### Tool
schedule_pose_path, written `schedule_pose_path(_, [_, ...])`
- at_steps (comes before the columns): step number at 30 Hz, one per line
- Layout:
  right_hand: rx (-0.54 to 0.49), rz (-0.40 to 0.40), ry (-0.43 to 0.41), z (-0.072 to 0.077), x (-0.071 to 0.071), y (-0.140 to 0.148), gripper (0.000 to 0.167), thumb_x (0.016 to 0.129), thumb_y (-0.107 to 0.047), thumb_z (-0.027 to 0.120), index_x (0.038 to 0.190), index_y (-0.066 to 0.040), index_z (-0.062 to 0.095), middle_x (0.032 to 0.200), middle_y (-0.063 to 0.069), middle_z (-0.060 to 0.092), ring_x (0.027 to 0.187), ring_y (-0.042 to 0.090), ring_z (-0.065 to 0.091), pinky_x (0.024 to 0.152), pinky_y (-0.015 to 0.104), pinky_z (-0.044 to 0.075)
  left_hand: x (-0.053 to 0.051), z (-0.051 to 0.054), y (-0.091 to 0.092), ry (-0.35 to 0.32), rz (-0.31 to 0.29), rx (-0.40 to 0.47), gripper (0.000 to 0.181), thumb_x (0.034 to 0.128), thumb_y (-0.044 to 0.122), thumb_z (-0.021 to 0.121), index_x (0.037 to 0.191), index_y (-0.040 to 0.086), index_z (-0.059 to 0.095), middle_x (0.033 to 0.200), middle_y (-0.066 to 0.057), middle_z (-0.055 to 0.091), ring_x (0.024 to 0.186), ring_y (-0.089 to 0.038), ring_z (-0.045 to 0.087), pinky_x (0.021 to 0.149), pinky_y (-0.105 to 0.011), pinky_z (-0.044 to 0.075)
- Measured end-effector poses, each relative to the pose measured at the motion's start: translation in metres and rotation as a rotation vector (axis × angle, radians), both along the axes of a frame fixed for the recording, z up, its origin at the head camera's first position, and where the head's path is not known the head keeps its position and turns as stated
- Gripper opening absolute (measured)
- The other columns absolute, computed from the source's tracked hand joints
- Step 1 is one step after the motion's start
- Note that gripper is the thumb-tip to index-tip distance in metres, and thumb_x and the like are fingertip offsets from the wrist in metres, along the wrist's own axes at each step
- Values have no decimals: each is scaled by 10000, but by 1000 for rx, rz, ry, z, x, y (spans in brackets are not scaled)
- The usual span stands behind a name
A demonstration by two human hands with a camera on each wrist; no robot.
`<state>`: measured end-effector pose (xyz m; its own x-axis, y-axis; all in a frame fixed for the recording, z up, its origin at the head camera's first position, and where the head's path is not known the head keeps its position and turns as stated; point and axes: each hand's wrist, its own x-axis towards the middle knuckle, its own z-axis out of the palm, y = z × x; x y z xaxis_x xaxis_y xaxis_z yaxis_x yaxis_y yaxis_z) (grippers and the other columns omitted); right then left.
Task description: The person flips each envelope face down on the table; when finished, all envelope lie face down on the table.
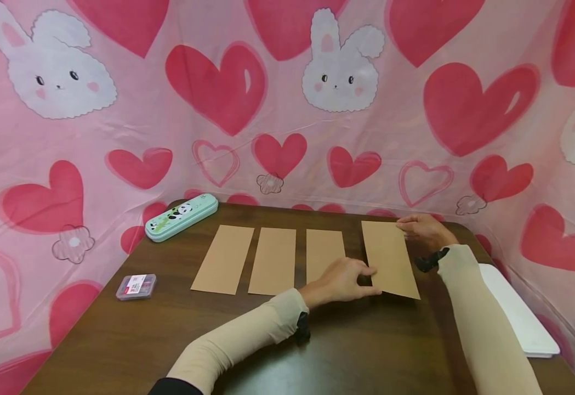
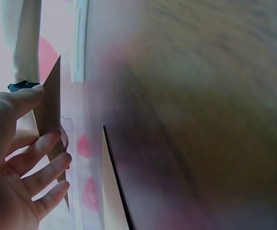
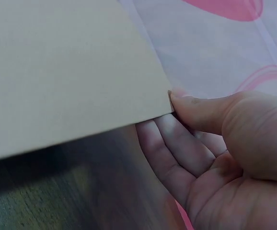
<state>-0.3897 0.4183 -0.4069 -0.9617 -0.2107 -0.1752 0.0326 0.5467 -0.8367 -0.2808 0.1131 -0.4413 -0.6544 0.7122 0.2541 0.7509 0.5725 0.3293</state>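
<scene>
A brown kraft paper card (image 1: 388, 258) is held tilted, its near edge raised off the table. My right hand (image 1: 426, 231) pinches its far right corner; in the right wrist view the thumb (image 3: 201, 112) lies over the corner and the fingers are beneath. At the card's near left edge, my left hand (image 1: 341, 280) touches it with thumb and fingers spread. The left wrist view shows the same card (image 2: 52, 108) nearly edge-on beside the left fingers (image 2: 47, 167). Left of it lie three similar cards in a row: one (image 1: 324, 249) partly behind the left hand, another (image 1: 273, 260), and a third (image 1: 223, 260).
A mint-green panda pencil case (image 1: 182, 216) lies at the table's far left. Nearer is a small clear plastic box (image 1: 136, 287) with a label. Beside the right forearm, a white tray-like object (image 1: 516, 310) lies along the right edge. A pink heart-patterned cloth (image 1: 282, 115) hangs behind the brown table (image 1: 356, 351).
</scene>
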Motion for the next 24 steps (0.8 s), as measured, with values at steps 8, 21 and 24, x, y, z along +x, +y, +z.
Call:
schedule_pose_path(8, [100, -10, 80, -15, -7, -5, 419, 1048, -219, 604, 1269, 137, 611, 1034, 76, 744, 866, 103, 673, 794, 294, 571, -1, -1, 4, 4, 24, -133, 472, 903, 574, 725, 1244, 249, 761, 1124, 121, 777, 882, 12, 682, 678, -159, 472])
schedule_pose_path(21, [509, -55, 191, -34, -5, -30, 339, 994, -272, 668, 1137, 35, 700, 1182, 274, 685, 1101, 447, 619, 940, 564, 502, 3, 0, 17, -42, 60, -310, 373, 860, 529, 791, 628, 259, 680, 645, 168, 598, 784, -83, 424, 711, -219, 334])
schedule_pose_path(24, [536, -40, 239, -35, -5, -33, 330, 996, -293, 666, 1114, 12, 705, 1162, 257, 696, 1084, 436, 632, 935, 572, 508, -1, -2, 15, -58, 42, -293, 358, 867, 526, 784, 681, 230, 707, 671, 153, 628, 768, -67, 467, 781, -221, 413])
